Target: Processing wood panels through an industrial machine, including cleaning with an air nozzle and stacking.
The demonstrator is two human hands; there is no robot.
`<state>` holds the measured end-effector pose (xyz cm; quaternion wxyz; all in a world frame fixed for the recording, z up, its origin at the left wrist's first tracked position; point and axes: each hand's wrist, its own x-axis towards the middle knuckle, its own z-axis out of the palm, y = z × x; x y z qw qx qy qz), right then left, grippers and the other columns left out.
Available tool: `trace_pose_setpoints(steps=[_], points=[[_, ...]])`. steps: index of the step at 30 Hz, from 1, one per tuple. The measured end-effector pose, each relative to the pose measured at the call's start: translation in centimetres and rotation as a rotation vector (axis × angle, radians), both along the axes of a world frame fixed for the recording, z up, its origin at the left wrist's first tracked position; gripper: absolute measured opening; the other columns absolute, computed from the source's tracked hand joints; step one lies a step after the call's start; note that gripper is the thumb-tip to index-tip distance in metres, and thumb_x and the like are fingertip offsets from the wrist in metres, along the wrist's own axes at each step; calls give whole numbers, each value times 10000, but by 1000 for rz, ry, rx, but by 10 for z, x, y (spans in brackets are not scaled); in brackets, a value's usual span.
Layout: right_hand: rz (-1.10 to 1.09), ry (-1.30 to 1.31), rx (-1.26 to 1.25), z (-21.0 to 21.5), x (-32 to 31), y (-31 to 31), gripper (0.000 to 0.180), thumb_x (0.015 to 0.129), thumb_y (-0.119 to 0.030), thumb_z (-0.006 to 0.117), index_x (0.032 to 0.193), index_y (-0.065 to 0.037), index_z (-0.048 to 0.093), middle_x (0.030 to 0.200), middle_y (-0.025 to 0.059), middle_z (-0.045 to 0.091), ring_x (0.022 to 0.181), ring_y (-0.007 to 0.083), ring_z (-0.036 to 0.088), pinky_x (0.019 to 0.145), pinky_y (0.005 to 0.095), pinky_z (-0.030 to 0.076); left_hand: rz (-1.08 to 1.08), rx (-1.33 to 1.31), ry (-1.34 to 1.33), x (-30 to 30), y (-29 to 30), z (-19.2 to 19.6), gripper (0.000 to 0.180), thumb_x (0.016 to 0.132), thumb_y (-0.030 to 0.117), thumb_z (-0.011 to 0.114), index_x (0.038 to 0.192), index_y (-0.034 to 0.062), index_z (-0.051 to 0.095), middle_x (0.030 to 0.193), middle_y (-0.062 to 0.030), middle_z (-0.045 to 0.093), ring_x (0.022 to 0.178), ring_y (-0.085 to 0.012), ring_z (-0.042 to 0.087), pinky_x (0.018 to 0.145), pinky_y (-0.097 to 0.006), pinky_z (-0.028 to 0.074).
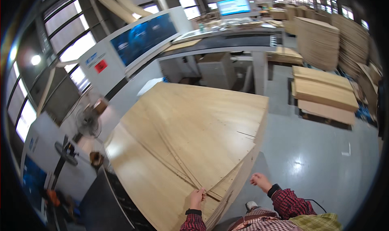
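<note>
A tall stack of pale plywood panels (239,182) stands in front of me. Its top panel (202,125) lies turned at an angle to the sheets below, so part of a lower panel (142,178) shows on the left. My left hand (197,196) is closed on the near corner of the top panel, fingers pinched at its edge. Beside that corner, a dark slot shows in the wood underneath. To the right of the stack, my right hand (261,182) hangs in the air with loosely bent fingers, holding nothing and apart from the panels.
Beyond the stack is a machine with a dark bed (227,41), a white housing (97,64) and a lit monitor (234,6). Fans (88,120) stand at left. Cut boards (324,89) lie low on the right, before tall board piles (317,42). Grey floor (300,158) runs alongside.
</note>
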<state>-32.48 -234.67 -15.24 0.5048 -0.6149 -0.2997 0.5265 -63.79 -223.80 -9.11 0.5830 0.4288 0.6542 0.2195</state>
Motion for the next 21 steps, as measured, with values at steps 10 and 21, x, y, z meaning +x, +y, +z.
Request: trace_pose_setpoints(steps=[10, 21], points=[[-155, 530, -87, 29, -151, -106, 383, 897, -327, 448, 1029, 28, 508, 898, 104, 600, 787, 171, 596, 706, 281, 471, -186, -251, -483, -38, -106, -43, 192, 835, 204, 570, 798, 34, 489, 700, -90, 559, 604, -176, 565, 550, -293, 459], [-724, 350, 120, 21, -135, -275, 293, 884, -183, 438, 1064, 43, 482, 982, 73, 559, 879, 136, 522, 771, 283, 419, -547, -290, -540, 6, -213, -19, 316, 872, 242, 468, 970, -54, 521, 880, -183, 621, 763, -250, 629, 653, -304, 501]])
